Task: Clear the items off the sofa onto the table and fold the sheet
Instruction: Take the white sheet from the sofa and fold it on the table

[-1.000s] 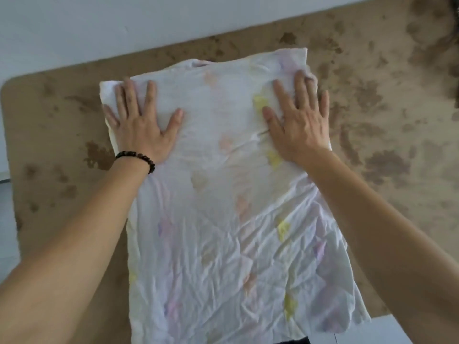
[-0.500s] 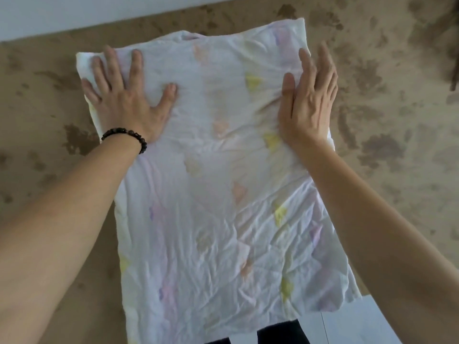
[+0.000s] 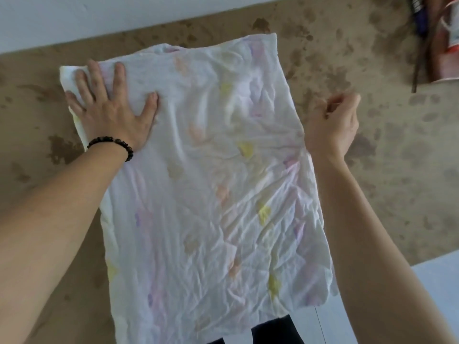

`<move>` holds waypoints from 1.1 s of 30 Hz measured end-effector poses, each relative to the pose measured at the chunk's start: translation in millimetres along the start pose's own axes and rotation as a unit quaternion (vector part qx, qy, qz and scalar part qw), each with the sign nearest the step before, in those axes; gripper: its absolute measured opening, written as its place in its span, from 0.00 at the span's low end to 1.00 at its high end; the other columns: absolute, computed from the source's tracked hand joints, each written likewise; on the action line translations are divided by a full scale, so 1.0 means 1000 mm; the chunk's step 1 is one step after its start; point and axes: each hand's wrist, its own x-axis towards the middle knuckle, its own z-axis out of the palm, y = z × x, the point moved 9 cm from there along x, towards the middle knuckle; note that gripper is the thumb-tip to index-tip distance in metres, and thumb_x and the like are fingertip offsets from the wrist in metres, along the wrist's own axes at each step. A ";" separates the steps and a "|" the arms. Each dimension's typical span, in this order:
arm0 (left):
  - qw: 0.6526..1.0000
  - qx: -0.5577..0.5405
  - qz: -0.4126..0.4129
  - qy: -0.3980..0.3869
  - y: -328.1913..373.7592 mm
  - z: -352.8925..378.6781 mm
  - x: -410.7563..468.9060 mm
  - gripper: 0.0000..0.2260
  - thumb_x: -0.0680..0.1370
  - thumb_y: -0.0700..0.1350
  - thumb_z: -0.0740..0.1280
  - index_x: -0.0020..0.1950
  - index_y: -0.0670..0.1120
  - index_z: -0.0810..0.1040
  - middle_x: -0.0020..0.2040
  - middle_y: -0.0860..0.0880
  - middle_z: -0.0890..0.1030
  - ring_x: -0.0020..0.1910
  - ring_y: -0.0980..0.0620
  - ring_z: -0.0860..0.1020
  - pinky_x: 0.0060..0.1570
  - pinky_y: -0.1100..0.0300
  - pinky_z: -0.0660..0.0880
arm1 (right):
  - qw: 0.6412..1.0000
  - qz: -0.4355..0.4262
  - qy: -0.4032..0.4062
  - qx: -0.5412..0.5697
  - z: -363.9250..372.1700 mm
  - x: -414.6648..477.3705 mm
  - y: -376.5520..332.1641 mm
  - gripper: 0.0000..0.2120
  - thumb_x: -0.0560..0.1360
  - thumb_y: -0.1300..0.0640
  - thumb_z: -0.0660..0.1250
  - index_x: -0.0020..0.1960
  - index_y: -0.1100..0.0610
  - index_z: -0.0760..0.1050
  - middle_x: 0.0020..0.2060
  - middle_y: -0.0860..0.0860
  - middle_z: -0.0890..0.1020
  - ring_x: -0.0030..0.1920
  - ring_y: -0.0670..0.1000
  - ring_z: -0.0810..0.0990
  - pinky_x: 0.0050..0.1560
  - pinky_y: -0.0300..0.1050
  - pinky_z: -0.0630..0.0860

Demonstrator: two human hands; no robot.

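Hands: left flat on sheet (wrinkled)

The sheet under my palm was thin, crumpled matt cloth; the counter looked matt and blotchy brown.

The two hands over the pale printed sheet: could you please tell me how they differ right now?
The left hand lies flat, fingers spread, on the white sheet with pastel prints; the right hand is loosely curled beside the sheet's edge, over the mottled brown surface. The left wrist wears a dark beaded bracelet; the right is bare. Both hands hold nothing.
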 end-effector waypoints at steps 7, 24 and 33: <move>1.000 0.009 -0.011 -0.013 0.000 0.002 0.001 0.38 0.73 0.74 0.43 0.78 0.55 0.49 0.79 0.42 0.48 0.77 0.39 0.47 0.72 0.36 0.46 | 0.956 -0.271 -0.042 -0.101 0.045 -0.032 -0.099 0.21 0.81 0.55 0.52 0.72 0.56 0.68 0.72 0.59 0.68 0.70 0.58 0.67 0.68 0.52 0.65; 0.999 0.022 -0.002 -0.024 -0.001 0.005 0.000 0.37 0.74 0.73 0.41 0.78 0.56 0.48 0.79 0.42 0.47 0.77 0.40 0.46 0.72 0.36 0.46 | 0.933 -0.300 -0.198 -0.017 0.117 0.004 -0.087 0.20 0.83 0.50 0.49 0.70 0.52 0.71 0.74 0.51 0.68 0.75 0.52 0.62 0.76 0.54 0.56; 0.996 -0.018 -0.018 0.088 0.034 -0.052 -0.080 0.31 0.81 0.64 0.42 0.79 0.49 0.52 0.78 0.37 0.50 0.77 0.37 0.49 0.69 0.30 0.47 | 0.974 -0.162 -0.144 -0.069 0.014 -0.029 -0.023 0.15 0.78 0.41 0.62 0.58 0.47 0.79 0.49 0.44 0.77 0.53 0.46 0.75 0.45 0.39 0.65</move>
